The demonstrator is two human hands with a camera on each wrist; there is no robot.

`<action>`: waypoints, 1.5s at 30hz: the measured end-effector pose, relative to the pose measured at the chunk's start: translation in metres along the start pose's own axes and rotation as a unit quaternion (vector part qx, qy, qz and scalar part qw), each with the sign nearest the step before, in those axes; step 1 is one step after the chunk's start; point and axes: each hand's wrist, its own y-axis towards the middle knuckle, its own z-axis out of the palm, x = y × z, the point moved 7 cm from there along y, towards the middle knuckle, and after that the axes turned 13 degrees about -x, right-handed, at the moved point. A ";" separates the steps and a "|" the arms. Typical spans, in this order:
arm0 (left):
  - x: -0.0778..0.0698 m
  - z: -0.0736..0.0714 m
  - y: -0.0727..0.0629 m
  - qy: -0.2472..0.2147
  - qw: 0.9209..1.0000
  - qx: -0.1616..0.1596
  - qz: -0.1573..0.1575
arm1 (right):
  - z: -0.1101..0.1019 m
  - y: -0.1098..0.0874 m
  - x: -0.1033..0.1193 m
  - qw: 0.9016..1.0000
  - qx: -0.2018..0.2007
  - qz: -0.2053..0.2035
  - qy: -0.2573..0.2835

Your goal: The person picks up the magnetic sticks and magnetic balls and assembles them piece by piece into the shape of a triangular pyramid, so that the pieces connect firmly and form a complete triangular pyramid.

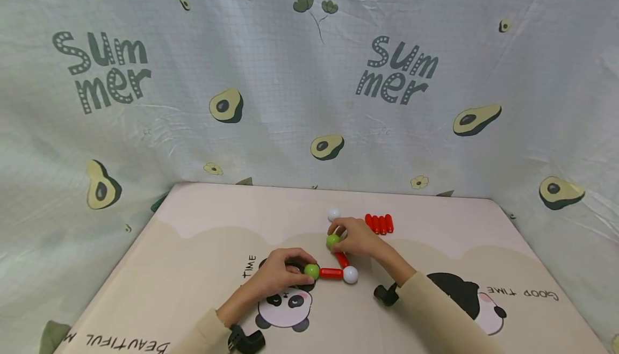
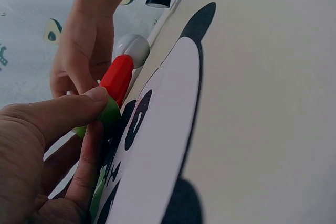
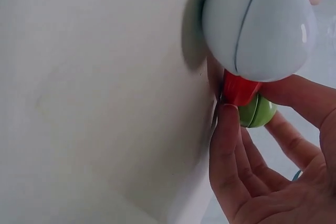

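Note:
Two red rods join at a white ball (image 1: 350,275) in a V shape, with a green ball at each far end. My left hand (image 1: 282,271) pinches the nearer green ball (image 1: 311,272) between thumb and fingers, at the left end of one red rod (image 1: 331,273). Around the farther green ball (image 1: 333,241) curl the fingers of my right hand (image 1: 358,237), beside the second red rod (image 1: 342,259). In the right wrist view the white ball (image 3: 260,24) looms large in front of the right fingers. The left wrist view shows the left thumb pressed on its green ball (image 2: 109,118).
Another white ball (image 1: 334,214) lies just beyond my right hand. Several loose red rods (image 1: 379,224) sit side by side to its right. The table (image 1: 193,268) has a printed panda cover, and a patterned cloth (image 1: 271,74) hangs behind its back edge.

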 end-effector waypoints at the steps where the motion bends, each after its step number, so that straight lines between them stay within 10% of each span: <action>1: 0.000 0.000 0.000 0.000 1.000 -0.001 0.000 | 0.000 0.000 0.000 1.000 -0.001 0.002 0.002; 45: -0.003 0.005 0.007 0.001 1.000 -0.014 -0.012 | -0.018 0.003 -0.010 0.999 0.011 0.027 0.042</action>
